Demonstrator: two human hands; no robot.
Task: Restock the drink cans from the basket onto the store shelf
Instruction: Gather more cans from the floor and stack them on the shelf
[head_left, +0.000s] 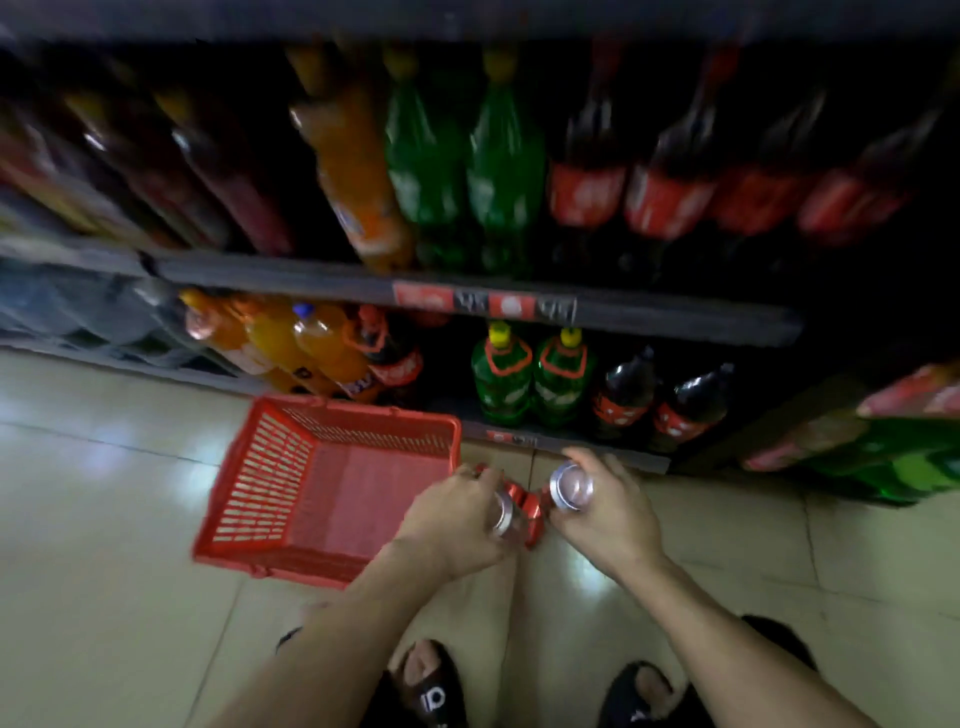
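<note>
My left hand (457, 519) grips a red drink can (511, 512) with a silver top, tilted toward the right. My right hand (602, 514) holds a second red can (571, 486), its silver top facing the camera. The two cans nearly touch between my hands, just right of the red plastic basket (260, 483), which stands on the floor and looks empty inside. Both hands hover in front of the bottom shelf edge (597, 449) of the dark store shelf.
The bottom shelf holds orange, green and cola bottles (504, 384); the shelf above (467, 291) carries tall bottles and red price tags. Green packs (904, 467) sit at right. Pale tiled floor (104, 519) spreads left; my sandalled feet (431, 686) stand below.
</note>
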